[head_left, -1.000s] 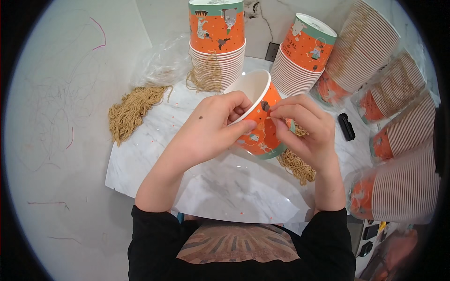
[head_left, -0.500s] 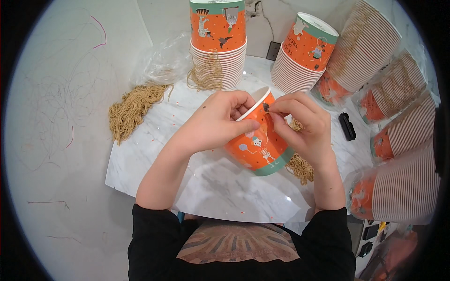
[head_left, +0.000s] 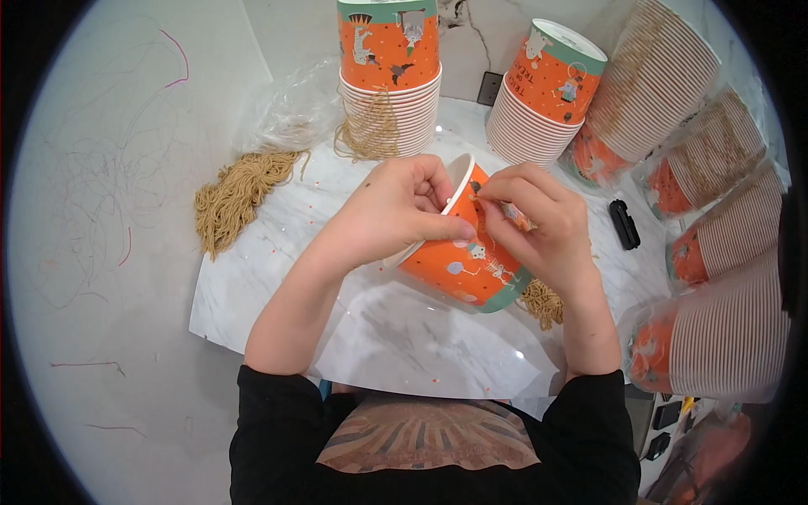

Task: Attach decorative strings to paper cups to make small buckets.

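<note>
An orange paper bucket point(head_left: 446, 273) with a green base band and a skeleton print lies tilted in front of me, its white rim toward the upper left. My left hand point(head_left: 387, 206) grips it at the rim, fingers inside the opening and thumb on the outer wall. At the bucket's side, just below the rim, my right hand point(head_left: 543, 215) is closed in a pinch. What sits between those fingertips is too small to make out. Beyond the bucket's base, partly behind my right wrist, lies a small bunch of tan cord point(head_left: 543, 305).
A larger heap of tan cords point(head_left: 231, 202) lies at the left beside a clear plastic bag point(head_left: 290, 114). Two stacks of nested buckets point(head_left: 391, 50) point(head_left: 560, 76) stand at the back. Plastic-wrapped bucket stacks point(head_left: 724, 328) line the right side, near a black object point(head_left: 624, 225) on the marbled table point(head_left: 362, 337).
The bucket has turned slightly in my hands, its skeleton print and base shifting right. My left hand has moved a little along with it; my right hand keeps its pinch near the rim.
</note>
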Tool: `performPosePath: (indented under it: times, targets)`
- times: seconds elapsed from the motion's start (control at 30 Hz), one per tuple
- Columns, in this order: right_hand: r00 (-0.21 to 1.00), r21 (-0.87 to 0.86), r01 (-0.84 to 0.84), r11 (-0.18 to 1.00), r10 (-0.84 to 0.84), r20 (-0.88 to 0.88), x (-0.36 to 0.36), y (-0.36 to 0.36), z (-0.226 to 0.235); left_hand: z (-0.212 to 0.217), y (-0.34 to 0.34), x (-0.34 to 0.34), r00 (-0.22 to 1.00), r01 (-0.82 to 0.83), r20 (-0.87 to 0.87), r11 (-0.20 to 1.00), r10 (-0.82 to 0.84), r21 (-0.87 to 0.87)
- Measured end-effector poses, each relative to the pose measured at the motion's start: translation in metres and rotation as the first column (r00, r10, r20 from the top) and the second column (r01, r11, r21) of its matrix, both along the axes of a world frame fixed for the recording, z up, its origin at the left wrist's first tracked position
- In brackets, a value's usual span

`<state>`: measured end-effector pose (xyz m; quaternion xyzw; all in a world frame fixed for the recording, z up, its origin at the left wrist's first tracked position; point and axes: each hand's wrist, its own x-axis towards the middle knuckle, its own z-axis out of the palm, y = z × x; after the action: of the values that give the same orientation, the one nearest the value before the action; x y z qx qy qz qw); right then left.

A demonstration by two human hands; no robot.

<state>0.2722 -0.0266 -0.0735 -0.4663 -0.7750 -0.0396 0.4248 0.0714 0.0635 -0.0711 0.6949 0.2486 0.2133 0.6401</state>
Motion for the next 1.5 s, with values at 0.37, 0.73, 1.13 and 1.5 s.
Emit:
performPosePath:
  times: [0.37,0.73,1.13,1.5]
  targets:
    - [1.0,0.004,0.003,1.0,-0.003,0.022,0.0,-0.002,0.003,0.003,-0.005,-0.002,1.0,-0.001,-0.017,1.0,0.001,0.027]
    - [1.0,-0.033,0.024,0.999,-0.024,-0.013,-0.002,-0.002,0.0,-0.003,0.001,0.002,0.98,-0.033,0.189,0.987,0.063,-0.158]
    - [0.998,-0.036,0.008,0.999,-0.01,-0.056,-0.005,-0.003,0.001,-0.015,0.011,0.008,0.986,-0.053,0.147,0.981,0.081,-0.185]
    - [0.99,-0.068,0.051,0.996,-0.041,0.135,0.015,-0.01,0.018,-0.008,-0.01,0.011,0.967,-0.155,0.212,0.986,0.14,0.06]
